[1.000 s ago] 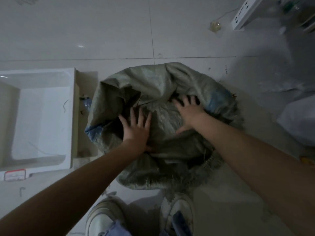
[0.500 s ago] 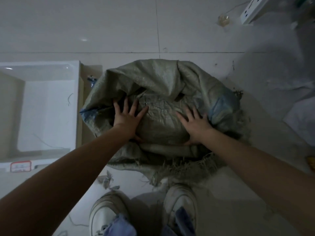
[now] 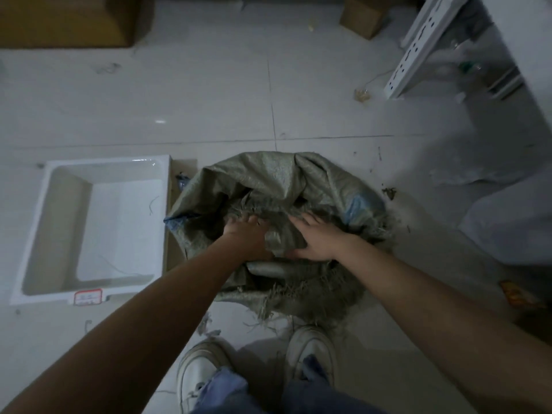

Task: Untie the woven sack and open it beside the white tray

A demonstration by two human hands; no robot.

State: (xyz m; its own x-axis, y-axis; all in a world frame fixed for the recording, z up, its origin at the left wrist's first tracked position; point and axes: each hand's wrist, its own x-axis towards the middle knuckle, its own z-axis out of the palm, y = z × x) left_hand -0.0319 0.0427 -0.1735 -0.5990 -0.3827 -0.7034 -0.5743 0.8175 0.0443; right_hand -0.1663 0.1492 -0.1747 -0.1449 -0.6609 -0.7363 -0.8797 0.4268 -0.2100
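The grey-green woven sack [image 3: 268,174] lies slumped on the tiled floor, its mouth loose and frayed, with blue patches on both sides. It sits just right of the white tray [image 3: 104,163], with a narrow gap between them. My left hand [image 3: 246,236] is on the middle of the sack with its fingers curled into the frayed fabric edge. My right hand [image 3: 318,239] lies beside it, fingers spread flat on the cloth. No tie or string is visible on the sack.
My two white shoes [image 3: 200,366] stand right at the sack's near edge. A brown cardboard box [image 3: 59,19] and a smaller one [image 3: 363,14] sit far back. A white perforated rail [image 3: 418,46] leans at the upper right. A pale bag [image 3: 507,228] lies right.
My hands have come closer together on the sack. My left fingers went from spread flat to curled into the frayed edge. The view pulled back and shows more floor.
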